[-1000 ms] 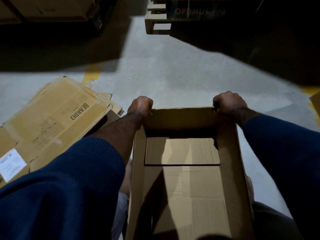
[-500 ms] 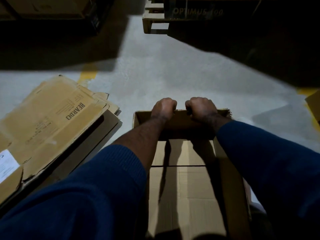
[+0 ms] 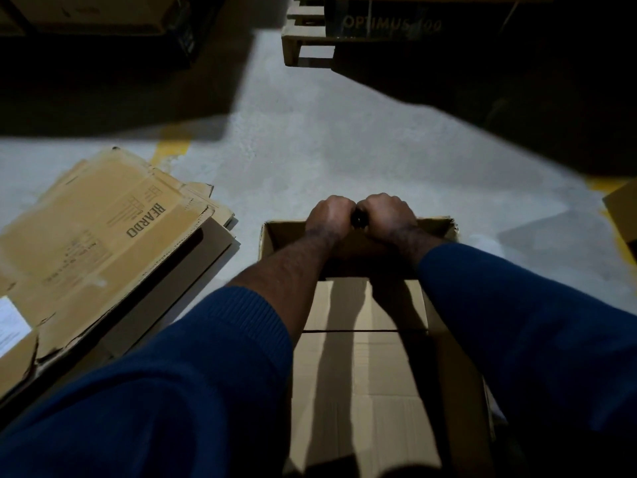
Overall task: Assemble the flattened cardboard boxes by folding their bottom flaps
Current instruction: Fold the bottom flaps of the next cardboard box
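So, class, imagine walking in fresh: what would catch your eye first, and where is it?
First, the left hand and right hand, side by side, gripping the far rim of the open cardboard box at centre, with blue sleeves filling the foreground. Next, the stack of flattened boxes printed BEARDO, on the floor to the left. A wooden pallet sits in shadow at the top.

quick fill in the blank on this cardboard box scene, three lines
1. The left hand and right hand both grip the ____ wall of the open box.
2. The flattened boxes lie on the person's ____.
3. The topmost one reads ____.
Missing: far; left; BEARDO
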Tool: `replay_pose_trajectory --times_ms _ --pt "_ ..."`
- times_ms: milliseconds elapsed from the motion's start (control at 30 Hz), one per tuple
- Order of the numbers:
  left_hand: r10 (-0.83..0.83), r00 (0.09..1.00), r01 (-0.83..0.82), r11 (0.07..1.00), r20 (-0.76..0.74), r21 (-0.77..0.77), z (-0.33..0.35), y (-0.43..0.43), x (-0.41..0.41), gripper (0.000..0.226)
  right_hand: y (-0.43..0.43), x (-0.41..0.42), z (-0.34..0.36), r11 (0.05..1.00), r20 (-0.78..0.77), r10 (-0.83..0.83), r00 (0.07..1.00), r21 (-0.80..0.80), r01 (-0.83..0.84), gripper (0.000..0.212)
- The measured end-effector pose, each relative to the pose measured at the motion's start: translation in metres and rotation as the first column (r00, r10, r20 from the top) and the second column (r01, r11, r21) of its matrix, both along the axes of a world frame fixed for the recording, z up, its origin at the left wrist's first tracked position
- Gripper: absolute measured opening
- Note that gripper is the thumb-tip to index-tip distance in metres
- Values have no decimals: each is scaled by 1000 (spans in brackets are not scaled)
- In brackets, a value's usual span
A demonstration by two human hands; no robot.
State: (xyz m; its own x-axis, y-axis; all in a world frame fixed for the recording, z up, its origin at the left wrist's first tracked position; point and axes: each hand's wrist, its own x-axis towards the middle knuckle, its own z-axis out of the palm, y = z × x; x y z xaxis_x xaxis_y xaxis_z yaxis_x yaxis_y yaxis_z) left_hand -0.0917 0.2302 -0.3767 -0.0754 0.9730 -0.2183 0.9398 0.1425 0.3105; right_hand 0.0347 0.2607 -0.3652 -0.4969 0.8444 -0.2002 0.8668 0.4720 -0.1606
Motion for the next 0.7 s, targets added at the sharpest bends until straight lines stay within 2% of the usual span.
replay_pose_trajectory --times_ms 100,233,367,467,567,700 --pt "5 1000 -5 1000 -17 -1 2 2 -1 18 1 0 -1 1000 -18 -23 1000 -7 23 23" --pt "-44 999 44 998 -13 -34 7 3 -4 18 9 5 1 997 -35 24 999 -66 -27 19" --pt "-87 993 87 996 -77 -4 6 -3 -18 18 14 24 -2 998 62 66 996 -24 -65 26" --pt "-73 990 74 997 -125 4 3 -9 -30 22 18 43 -5 998 114 58 992 7 -60 26" --pt "-58 986 58 998 -154 -3 2 -11 -29 14 20 55 -6 999 138 40 990 -13 -39 20" --pt "3 989 0 1000 -151 17 2 -9 -24 15 20 54 -9 999 142 29 989 -20 -27 17"
